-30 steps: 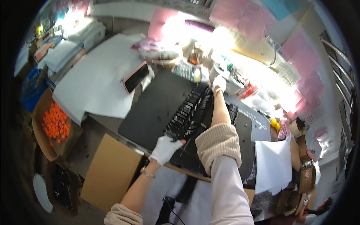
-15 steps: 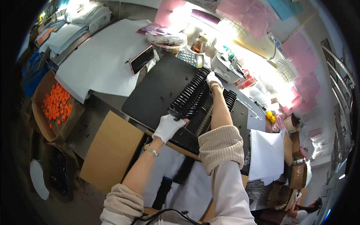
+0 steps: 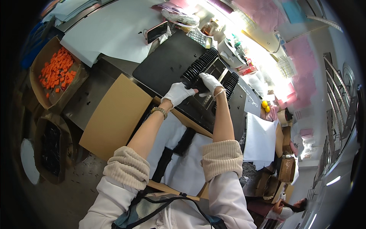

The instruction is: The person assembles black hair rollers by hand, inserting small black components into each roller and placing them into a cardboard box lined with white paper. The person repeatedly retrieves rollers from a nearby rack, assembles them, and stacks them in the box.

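Head: white script (image 3: 250, 97) near black ribbed row (image 3: 231, 84)

Left of the left hand (image 3: 177, 94), the mat (image 3: 162, 57) leaves passage; a row of black pieces (image 3: 201, 63) blocks beyond, another row (image 3: 230, 84) beside the right hand (image 3: 211, 82).

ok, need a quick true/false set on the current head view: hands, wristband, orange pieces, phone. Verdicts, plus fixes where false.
1. The left hand and the right hand wear white gloves. True.
2. The gold-coloured wristband is on the right wrist. False: it is on the left wrist.
3. The right hand is between two black ridged rows. True.
4. The orange pieces are on the person's right. False: they are in a box on the left.
5. The phone is left of the calculator. True.
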{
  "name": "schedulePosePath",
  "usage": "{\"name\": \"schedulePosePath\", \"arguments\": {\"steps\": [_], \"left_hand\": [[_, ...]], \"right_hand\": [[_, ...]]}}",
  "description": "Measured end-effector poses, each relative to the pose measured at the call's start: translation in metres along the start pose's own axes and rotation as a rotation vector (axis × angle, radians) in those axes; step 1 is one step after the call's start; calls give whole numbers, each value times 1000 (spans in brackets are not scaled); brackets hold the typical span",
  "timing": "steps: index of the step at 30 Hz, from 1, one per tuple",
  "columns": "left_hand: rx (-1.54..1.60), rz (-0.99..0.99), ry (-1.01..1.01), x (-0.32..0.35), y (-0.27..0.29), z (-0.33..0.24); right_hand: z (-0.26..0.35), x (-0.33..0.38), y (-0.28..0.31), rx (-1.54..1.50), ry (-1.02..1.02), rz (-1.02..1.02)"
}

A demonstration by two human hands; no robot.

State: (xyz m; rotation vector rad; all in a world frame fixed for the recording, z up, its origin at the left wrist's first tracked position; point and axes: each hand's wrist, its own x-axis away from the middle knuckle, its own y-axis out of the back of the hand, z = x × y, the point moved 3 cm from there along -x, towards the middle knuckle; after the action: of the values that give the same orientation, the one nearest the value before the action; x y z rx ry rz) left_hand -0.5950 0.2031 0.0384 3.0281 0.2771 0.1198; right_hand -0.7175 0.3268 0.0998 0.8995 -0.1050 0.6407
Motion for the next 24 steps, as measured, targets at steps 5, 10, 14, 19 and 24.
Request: {"name": "schedulePosePath", "arguments": {"steps": [5,10,14,19,24], "left_hand": [[64,60,39,2,2,-4],[133,99,140,5,3,-3],[204,160,180,6,4,-1],[164,188,150,2,2,1],[215,166,128,7,-2,3]], "right_hand": [[-5,-4,-10,19,11,-65],[-21,-7,-35,161,42,-384],[-2,32,-27,-247,-109,-67],[39,61,-9,-320,-92,247],[28,62,-27,-322,-64,-8]]}}
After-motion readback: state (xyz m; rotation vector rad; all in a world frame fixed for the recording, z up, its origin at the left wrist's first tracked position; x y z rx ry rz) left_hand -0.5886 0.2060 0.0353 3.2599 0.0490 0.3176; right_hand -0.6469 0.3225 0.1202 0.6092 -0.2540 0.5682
